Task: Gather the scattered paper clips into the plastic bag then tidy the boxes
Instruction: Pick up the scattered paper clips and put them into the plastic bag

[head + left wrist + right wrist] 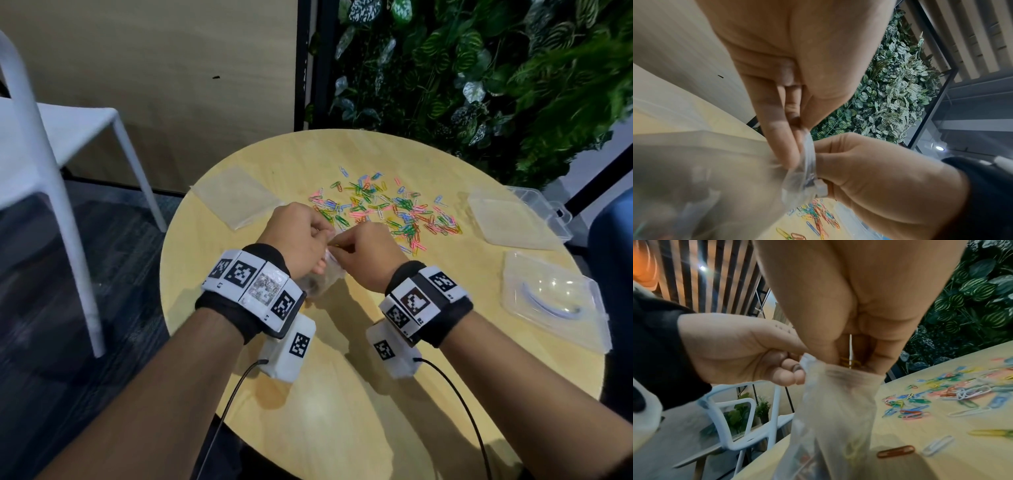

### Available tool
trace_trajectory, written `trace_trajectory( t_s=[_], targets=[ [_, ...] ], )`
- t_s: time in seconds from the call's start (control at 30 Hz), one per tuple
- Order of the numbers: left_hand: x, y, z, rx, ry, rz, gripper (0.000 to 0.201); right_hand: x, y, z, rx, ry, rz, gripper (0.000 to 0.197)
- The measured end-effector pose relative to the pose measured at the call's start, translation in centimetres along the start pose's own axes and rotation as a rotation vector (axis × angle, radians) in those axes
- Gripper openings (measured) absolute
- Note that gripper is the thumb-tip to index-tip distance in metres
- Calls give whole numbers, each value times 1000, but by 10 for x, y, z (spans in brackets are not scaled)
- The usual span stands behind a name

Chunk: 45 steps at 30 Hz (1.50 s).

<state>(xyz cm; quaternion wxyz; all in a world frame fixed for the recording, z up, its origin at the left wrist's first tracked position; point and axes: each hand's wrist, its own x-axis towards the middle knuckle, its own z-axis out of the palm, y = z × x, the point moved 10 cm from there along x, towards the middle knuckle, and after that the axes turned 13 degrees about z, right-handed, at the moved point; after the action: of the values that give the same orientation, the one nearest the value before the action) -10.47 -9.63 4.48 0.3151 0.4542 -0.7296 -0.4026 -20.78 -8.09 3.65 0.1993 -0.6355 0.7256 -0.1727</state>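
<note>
Your left hand (301,236) pinches the plastic bag (323,274) mouth just above the tabletop (342,377). Your right hand (368,255) dips in, seemingly pinching a yellow clip (849,362). The scattered paper clips (387,209) lie just beyond.

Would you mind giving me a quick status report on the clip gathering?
Left hand pinches plastic bag mouth. Right hand feeds yellow clip in. Clip pile remains on table. Nothing obstructing.

Head: looked forward and down from above the round table (342,394).
Left wrist: sat close, looking along the left hand (789,68).
Right wrist: sat close, along the right hand (869,296).
Shared: the plastic bag (834,410) appeared in both wrist views.
</note>
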Motion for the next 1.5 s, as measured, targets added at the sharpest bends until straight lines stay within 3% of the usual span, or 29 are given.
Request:
trace_trajectory(
  t_s=[0.2, 0.3, 0.4, 0.47, 0.5, 0.57, 0.63, 0.73, 0.87, 1.0, 1.2, 1.33, 1.43, 1.5],
  targets=[
    [0, -1, -4, 11, -2, 7, 15, 0, 2, -7, 67, 41, -4, 11],
    [1, -4, -7, 17, 5, 2, 15, 0, -1, -1, 69, -134, -28, 18],
    [3, -7, -15, 27, 39, 8, 14, 5, 11, -12, 454, -318, 53, 24],
    [3, -9, -22, 30, 57, 13, 14, 16, 35, -32, 644, -241, 134, 21],
    [4, -9, -25, 29, 62, 12, 14, 23, 54, -41, 575, -135, 186, 20],
    [3, -10, -30, 35, 67, 11, 13, 34, 97, -50, 101, 46, 306, 25],
    [3, -11, -33, 45, 64, 13, 13, 37, 132, -39, -272, 40, 406, 43],
    [3, -12, -35, 60, 60, 13, 13, 38, 150, -6, -367, -85, 408, 55],
    [2, -16, -38, 74, 65, 9, 13, 35, 125, 16, -520, -147, 268, 55],
    [2, -17, -40, 92, 60, 14, 13, 35, 104, 23, -655, -81, 155, 35],
    [3, -19, -37, 108, 54, 13, 13, 39, 102, 6, -515, 19, 235, 25],
    [2, -20, -36, 115, 41, 4, 12, 39, 120, -18, -525, -33, 326, 27],
    [2, -20, -34, 110, 28, -3, 12, 34, 151, -43, -211, 40, 486, 14],
    [1, -20, -31, 102, 15, -14, 11, 27, 173, -51, 158, 77, 604, 15]
  ],
)
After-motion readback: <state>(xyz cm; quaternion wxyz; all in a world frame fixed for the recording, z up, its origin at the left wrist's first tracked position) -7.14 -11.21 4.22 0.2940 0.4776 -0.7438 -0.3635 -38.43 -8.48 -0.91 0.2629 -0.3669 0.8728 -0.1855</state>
